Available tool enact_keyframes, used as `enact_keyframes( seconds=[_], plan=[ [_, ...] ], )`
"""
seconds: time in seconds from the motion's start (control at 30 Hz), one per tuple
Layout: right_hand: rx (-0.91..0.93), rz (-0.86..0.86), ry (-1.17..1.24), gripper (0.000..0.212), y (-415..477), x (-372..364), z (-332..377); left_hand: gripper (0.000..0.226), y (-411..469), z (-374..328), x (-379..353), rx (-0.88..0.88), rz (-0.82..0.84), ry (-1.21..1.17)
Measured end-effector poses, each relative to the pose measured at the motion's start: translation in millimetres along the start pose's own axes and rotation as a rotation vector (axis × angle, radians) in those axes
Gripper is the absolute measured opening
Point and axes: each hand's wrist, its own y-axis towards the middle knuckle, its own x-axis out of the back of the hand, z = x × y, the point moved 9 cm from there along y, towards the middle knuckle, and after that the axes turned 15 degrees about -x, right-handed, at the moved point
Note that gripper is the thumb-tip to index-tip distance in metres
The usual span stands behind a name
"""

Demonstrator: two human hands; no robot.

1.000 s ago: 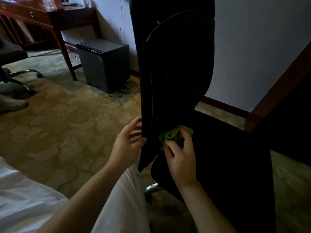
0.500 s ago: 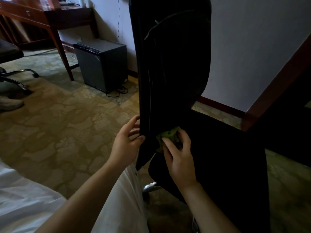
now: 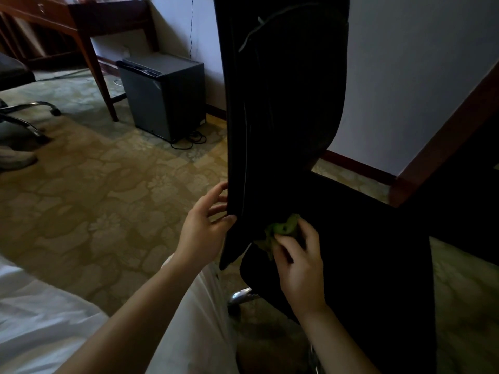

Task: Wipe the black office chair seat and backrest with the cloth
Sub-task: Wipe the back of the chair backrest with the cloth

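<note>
The black office chair stands right in front of me, its tall backrest [image 3: 283,98] rising through the middle of the head view and its seat [image 3: 359,238] spreading to the lower right. My left hand [image 3: 204,228] grips the backrest's lower left edge, thumb in front and fingers behind. My right hand [image 3: 299,263] holds a crumpled green cloth [image 3: 280,230] and presses it into the dark crease where backrest meets seat. Most of the cloth is hidden under my fingers.
A small dark mini-fridge [image 3: 164,95] with cables stands by the wall, next to a wooden desk [image 3: 81,25]. Another chair's chrome base [image 3: 29,117] and a shoe [image 3: 16,157] lie at far left. White bedding [image 3: 35,314] is at lower left, a wooden frame [image 3: 442,136] at right.
My right hand and the cloth have slid slightly down and to the right along the crease. The left hand keeps its grip on the backrest edge.
</note>
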Motion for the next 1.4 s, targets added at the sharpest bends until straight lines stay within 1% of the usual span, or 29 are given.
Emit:
enact_keyframes(
  seconds=[0.1, 0.17, 0.27, 0.43, 0.53, 0.63, 0.77, 0.9, 1.03, 1.13, 1.2, 1.33, 1.4],
  plan=[
    [-0.003, -0.070, 0.044, 0.018, 7.0, 14.9, 11.1, 0.065, -0.4, 3.5, -1.1, 0.009, -0.010, -0.011],
    [0.031, -0.054, 0.068, 0.019, 13.4, 8.9, 20.7, 0.066, -0.5, 4.4, -0.1, 0.016, -0.027, -0.020],
    [0.031, -0.019, 0.043, 0.020, 19.6, -7.7, 23.0, 0.066, -0.3, 3.0, 2.1, 0.021, -0.037, -0.022],
    [0.029, -0.039, -0.028, 0.013, 16.5, -14.1, 14.9, 0.063, 0.3, 4.0, 3.5, 0.035, -0.034, -0.019],
    [0.034, 0.000, -0.060, 0.009, 8.8, -23.3, 10.2, 0.062, -0.8, 4.2, 2.5, 0.035, -0.036, -0.027],
    [0.014, 0.043, -0.051, 0.012, 6.1, -29.9, 11.1, 0.065, -0.2, 1.5, 3.1, 0.017, -0.033, -0.009],
    [-0.012, 0.008, -0.024, 0.010, 8.5, -19.1, 14.3, 0.066, 0.4, 4.6, 2.8, 0.024, -0.012, -0.031],
    [-0.059, 0.009, -0.074, 0.011, 10.9, -25.3, 11.7, 0.072, 0.0, 11.4, 6.0, 0.081, 0.011, -0.138],
    [-0.026, 0.073, -0.160, 0.009, 1.1, -46.1, 1.9, 0.078, 1.0, 12.4, 7.1, 0.107, 0.071, -0.174],
    [-0.028, 0.113, -0.230, 0.008, -3.2, -51.0, 1.7, 0.071, 1.1, 10.4, 8.6, 0.101, 0.054, -0.191],
    [-0.026, 0.090, -0.212, 0.009, -3.5, -43.2, 4.7, 0.064, 0.2, 6.5, 5.8, 0.083, 0.055, -0.197],
    [-0.033, -0.047, -0.090, 0.012, 4.3, -18.6, 15.6, 0.057, -0.3, 6.9, 5.3, 0.073, 0.016, -0.221],
    [-0.064, -0.056, -0.066, 0.011, 9.6, -19.2, 15.8, 0.054, 1.4, 7.5, 5.7, 0.080, 0.016, -0.221]
  ],
)
